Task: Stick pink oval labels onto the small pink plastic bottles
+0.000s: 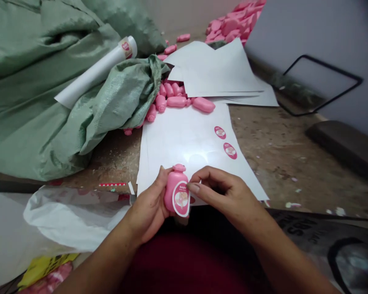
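A small pink bottle (171, 185) stands nearly upright in my left hand (151, 204), whose fingers wrap round its left side and base. On the bottle's front lies an oval label (181, 199) with a white rim, its right edge reaching past the bottle's side. My right hand (223, 194) pinches that edge between thumb and forefinger. Beneath and beyond both hands is a white sticker sheet (178, 139). Two oval stickers, an upper one (220, 132) and a lower one (230, 151), sit on its right part.
Pink bottles (176, 101) spill from a green sack (119, 94) at the left. A rolled sheet (95, 73) rests on the sack. More white sheets (214, 69) lie behind. A black wire frame (322, 67) stands at the right, and a pink heap (233, 24) is at the back.
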The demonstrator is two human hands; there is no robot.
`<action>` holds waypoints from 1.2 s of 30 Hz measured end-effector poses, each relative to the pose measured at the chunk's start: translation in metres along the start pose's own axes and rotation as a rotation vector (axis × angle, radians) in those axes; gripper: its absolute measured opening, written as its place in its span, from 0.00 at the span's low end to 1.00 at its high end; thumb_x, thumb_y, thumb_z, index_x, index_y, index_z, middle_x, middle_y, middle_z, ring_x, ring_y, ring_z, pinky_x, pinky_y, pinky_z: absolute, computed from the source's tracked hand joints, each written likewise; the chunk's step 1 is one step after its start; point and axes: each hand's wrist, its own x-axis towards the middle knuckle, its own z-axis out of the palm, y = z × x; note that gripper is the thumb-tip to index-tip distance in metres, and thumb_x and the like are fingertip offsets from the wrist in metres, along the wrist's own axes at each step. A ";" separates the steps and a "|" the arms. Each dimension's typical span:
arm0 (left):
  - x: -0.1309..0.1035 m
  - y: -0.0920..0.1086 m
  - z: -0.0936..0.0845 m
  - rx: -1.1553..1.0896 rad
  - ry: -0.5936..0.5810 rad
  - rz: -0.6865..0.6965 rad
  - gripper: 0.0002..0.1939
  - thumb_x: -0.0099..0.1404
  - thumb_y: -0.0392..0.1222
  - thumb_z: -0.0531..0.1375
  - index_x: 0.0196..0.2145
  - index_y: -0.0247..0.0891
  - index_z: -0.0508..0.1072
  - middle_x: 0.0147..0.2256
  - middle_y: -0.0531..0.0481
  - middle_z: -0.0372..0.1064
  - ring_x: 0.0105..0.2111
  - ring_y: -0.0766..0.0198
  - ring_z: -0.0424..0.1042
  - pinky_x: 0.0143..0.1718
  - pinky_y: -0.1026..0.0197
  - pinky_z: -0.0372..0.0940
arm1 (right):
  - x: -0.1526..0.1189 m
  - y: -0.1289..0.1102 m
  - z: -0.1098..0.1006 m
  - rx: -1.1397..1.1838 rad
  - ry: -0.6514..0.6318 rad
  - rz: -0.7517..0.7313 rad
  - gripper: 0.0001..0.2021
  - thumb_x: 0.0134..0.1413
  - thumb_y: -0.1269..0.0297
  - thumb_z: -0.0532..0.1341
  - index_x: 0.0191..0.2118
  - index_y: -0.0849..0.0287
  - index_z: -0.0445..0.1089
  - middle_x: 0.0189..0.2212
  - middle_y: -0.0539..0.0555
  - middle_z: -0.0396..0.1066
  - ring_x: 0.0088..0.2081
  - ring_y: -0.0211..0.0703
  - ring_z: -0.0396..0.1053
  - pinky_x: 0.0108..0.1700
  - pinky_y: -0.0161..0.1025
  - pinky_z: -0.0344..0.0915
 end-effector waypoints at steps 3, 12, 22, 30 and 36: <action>-0.002 0.000 0.000 0.028 -0.005 0.007 0.30 0.64 0.66 0.58 0.52 0.40 0.68 0.35 0.49 0.68 0.27 0.67 0.67 0.23 0.66 0.68 | 0.001 -0.004 0.001 -0.008 -0.007 0.008 0.12 0.50 0.52 0.63 0.28 0.56 0.71 0.21 0.48 0.67 0.24 0.38 0.61 0.27 0.36 0.57; -0.003 0.003 0.002 0.042 0.043 0.015 0.30 0.64 0.66 0.58 0.52 0.40 0.71 0.37 0.48 0.66 0.31 0.67 0.67 0.27 0.66 0.70 | 0.002 -0.008 0.003 0.052 -0.013 -0.003 0.12 0.51 0.54 0.64 0.26 0.56 0.69 0.22 0.48 0.69 0.25 0.37 0.64 0.28 0.35 0.60; -0.002 -0.001 0.002 0.063 0.052 0.015 0.30 0.64 0.66 0.58 0.52 0.42 0.72 0.41 0.46 0.69 0.36 0.62 0.72 0.29 0.65 0.70 | 0.001 -0.006 0.003 0.055 -0.004 -0.011 0.13 0.51 0.52 0.64 0.26 0.56 0.69 0.21 0.49 0.69 0.25 0.38 0.64 0.29 0.36 0.59; -0.003 -0.001 0.002 0.069 0.046 0.027 0.30 0.62 0.67 0.61 0.51 0.41 0.71 0.39 0.47 0.70 0.36 0.62 0.73 0.28 0.65 0.70 | 0.002 -0.001 0.001 0.050 -0.006 -0.005 0.14 0.52 0.52 0.64 0.27 0.57 0.68 0.22 0.48 0.68 0.26 0.38 0.63 0.29 0.36 0.58; -0.006 -0.003 0.001 0.139 0.066 0.050 0.19 0.68 0.51 0.62 0.53 0.43 0.71 0.40 0.49 0.67 0.36 0.66 0.69 0.31 0.66 0.69 | 0.000 0.000 0.002 0.007 0.024 -0.039 0.13 0.54 0.52 0.63 0.27 0.56 0.69 0.23 0.48 0.69 0.27 0.38 0.64 0.30 0.36 0.59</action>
